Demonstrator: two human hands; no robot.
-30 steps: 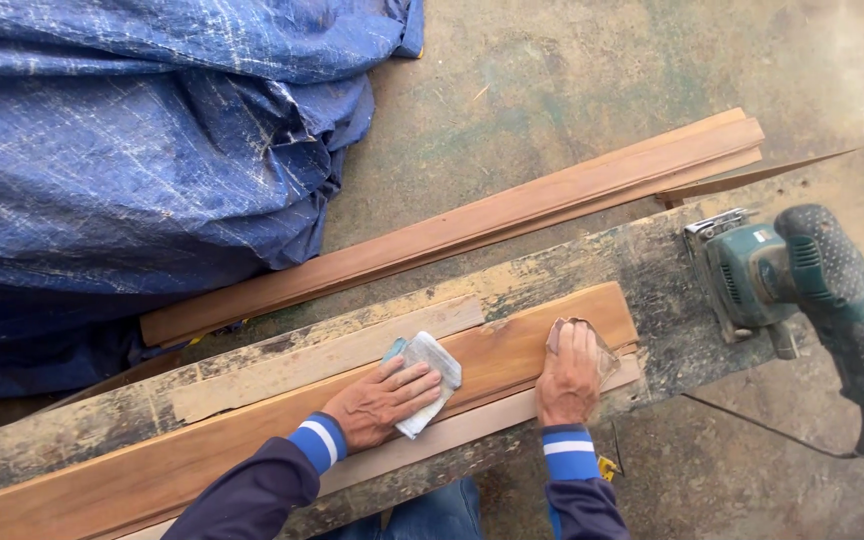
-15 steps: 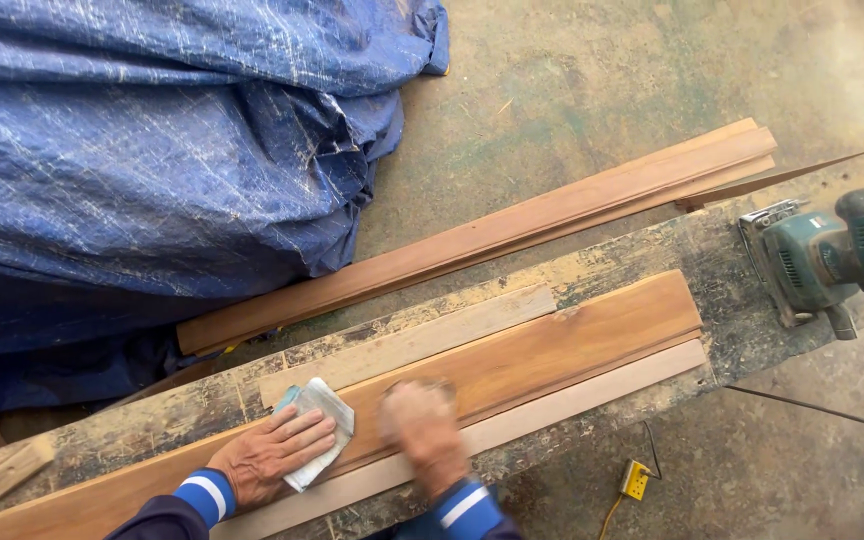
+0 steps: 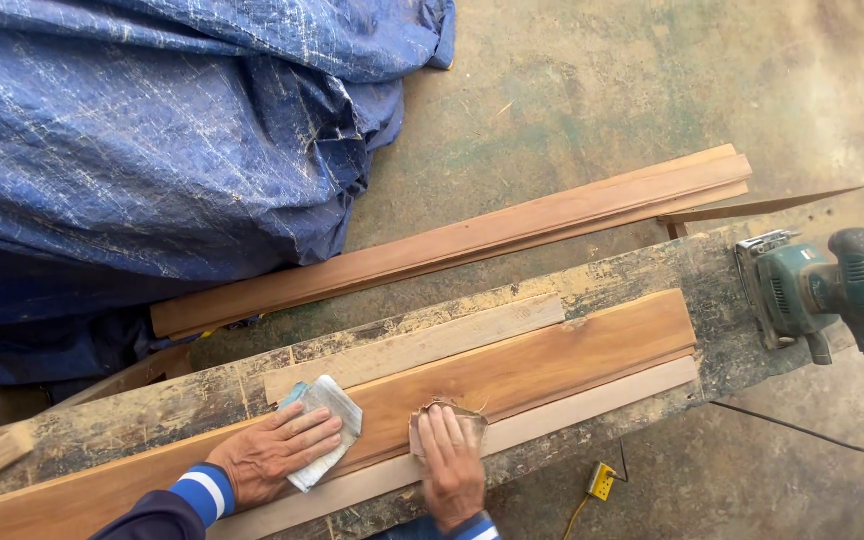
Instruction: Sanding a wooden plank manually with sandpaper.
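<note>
The reddish plank point(image 3: 512, 372) lies along the worn workbench point(image 3: 652, 275), between two paler strips. Since a second ago the right hand point(image 3: 452, 468) has slid from the plank's far end back toward its middle, a full sanding stroke. It lies flat, fingers pressing a sandpaper scrap point(image 3: 444, 426) down. The left hand point(image 3: 274, 455), palm flat, pins a folded sandpaper sheet point(image 3: 327, 428) on the plank. The green power sander point(image 3: 820, 292) sits idle.

sander point(image 3: 820, 285) on bench point(image 3: 712, 300), right of board point(image 3: 552, 360); tarp point(image 3: 152, 130) behind
</note>
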